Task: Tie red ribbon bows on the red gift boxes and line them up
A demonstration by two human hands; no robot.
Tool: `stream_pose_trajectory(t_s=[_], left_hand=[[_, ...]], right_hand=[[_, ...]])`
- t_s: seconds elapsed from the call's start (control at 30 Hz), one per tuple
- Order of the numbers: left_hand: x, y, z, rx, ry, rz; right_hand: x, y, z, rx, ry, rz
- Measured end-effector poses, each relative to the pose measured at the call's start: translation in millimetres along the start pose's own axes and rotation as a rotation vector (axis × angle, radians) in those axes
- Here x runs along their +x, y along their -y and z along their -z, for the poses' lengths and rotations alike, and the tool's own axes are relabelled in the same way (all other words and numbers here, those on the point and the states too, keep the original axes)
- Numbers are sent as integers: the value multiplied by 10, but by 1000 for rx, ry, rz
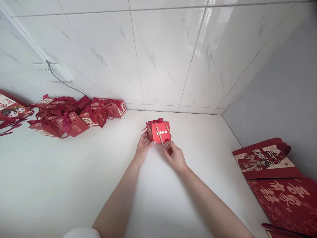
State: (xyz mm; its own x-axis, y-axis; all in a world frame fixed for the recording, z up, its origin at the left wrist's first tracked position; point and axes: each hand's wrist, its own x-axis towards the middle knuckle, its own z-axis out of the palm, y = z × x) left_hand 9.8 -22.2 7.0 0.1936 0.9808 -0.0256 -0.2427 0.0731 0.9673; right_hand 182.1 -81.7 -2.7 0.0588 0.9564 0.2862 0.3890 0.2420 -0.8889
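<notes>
The red box (163, 128) lies beyond and between the left hand (143, 145) and right hand (176, 156), long axis crosswise. The left, nearer, grips its left end; the right curls below a rope handle (159, 134), pinch indeterminate. Clustered boxes (75, 123): well left.

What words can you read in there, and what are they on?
"居乐业": gold, on the small red box; the first character is partly behind the cord.
"吾家有囍": seems to read so, turned, on the large red packaging at lower right.
Too small or blurred to read: the labels on the ribboned boxes, the far-left packaging and the picture-printed packaging.
</notes>
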Motion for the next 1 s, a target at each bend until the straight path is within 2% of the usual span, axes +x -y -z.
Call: stream_pose_trajectory(t_s=[0.07,0.13,0.2,0.23,0.33,0.5,0.6,0.67,0.73,0.8,0.83,0.93,1.0], left_hand=[[-6,-10,-6,11,8,-5],[-15,-21,-17,21,5,-3],[-23,-28,-30,33,-2,4],[-26,-29,-36,37,-4,4],[-30,-27,-46,40,-31,2],[-23,-18,-37,36,-72,16],[-22,-31,-31,-8,-60,17],[-28,-51,-26,-48,-17,18],[-39,-71,-20,-82,38,16],[-52,-88,-18,-92,77,14],[-59,-95,-23,-90,94,16],[-82,-115,-65,-81,176,38],[-100,-124,-114,-68,229,39]], right_hand=[[-16,-20,3,-49,-107,-28],[-38,-44,20,-26,-274,-44],[-63,-65,33,-23,-367,15],[-74,-71,33,-41,-354,68],[-97,-59,1,-114,-155,212],[-77,7,-16,-158,86,209],[-51,8,32,-128,83,145],[-33,-6,58,-23,-28,70],[-5,-26,76,130,-191,-26],[36,-47,97,295,-244,-101],[61,-56,111,380,-200,-128],[129,-71,163,586,55,-182],[157,-69,186,634,129,-195]])
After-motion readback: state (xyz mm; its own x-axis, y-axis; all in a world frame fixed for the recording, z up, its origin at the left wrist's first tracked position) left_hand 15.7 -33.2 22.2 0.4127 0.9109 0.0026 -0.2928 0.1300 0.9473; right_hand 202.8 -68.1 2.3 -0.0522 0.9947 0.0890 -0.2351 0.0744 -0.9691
